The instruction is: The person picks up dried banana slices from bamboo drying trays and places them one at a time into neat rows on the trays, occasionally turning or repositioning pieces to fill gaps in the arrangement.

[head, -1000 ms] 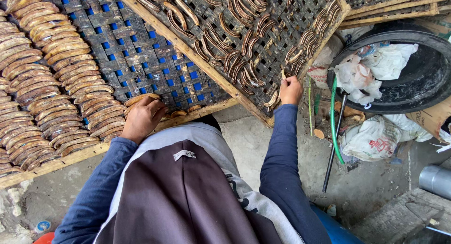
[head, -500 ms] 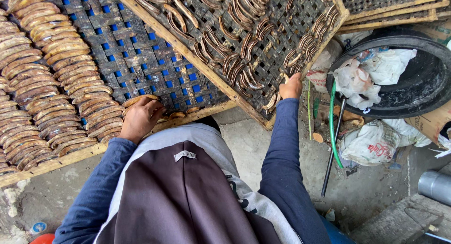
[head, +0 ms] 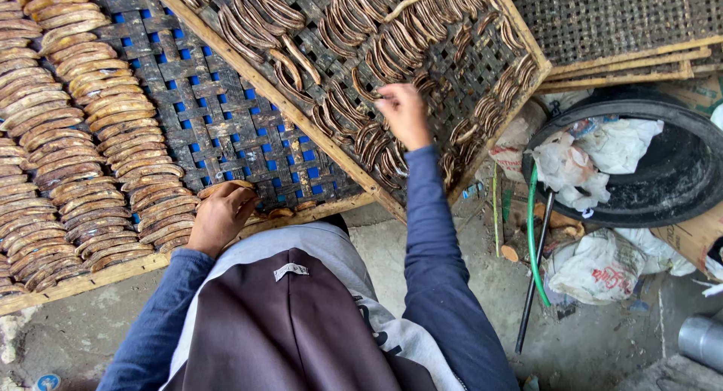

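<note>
Clearly the right hand (head: 404,114) is stretched out over the tilted woven tray (head: 527,59), fingers apparently pinched on a dark curved strip (head: 363,86) just left of it; the left hand (head: 220,216) is closed on a pale strip (head: 226,185).

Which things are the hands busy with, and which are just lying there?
In use:
left hand holding a slice
right hand among dark curved slices
woven racks

Lying about:
black tub
white bags
green hose
</note>
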